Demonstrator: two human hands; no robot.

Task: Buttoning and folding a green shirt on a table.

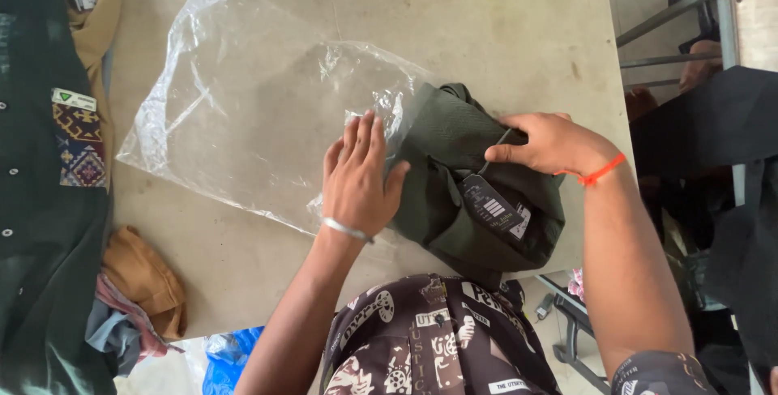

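Note:
A folded dark olive garment (454,192) lies on the pale table (486,22), its far end at the mouth of a clear plastic bag (251,111). A dark hang tag (492,209) on a string rests on top of the garment. My left hand (356,172), with a metal bangle at the wrist, lies flat with fingers together on the bag's open edge, touching the garment. My right hand (547,142), with an orange thread at the wrist, pinches the garment's top fold near the tag string.
A stack of dark green shirts with a patterned patch (49,176) lies along the left edge. Tan folded clothes (146,277) sit beside them. A metal-framed bench (713,14) and dark cloth (713,119) stand to the right. Another person's hand (701,67) shows there.

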